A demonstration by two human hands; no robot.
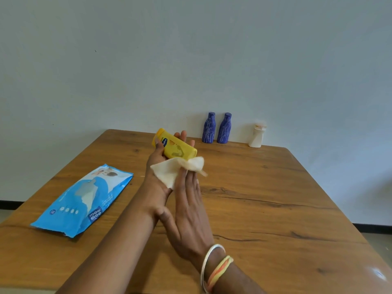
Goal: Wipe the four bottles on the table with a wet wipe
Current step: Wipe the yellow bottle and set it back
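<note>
My left hand (158, 161) grips the yellow bottle (175, 148) above the table (265, 198); my right hand (188, 204), fingers straight, seems to press the wet wipe (167, 172) to its end.
Two blue bottles (209, 129) and a white bottle (257, 137) stand at the far edge.

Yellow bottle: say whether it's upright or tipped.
Tipped: the bottle lies slanted in the left hand; the right hand presses a wipe to its lower end.
</note>
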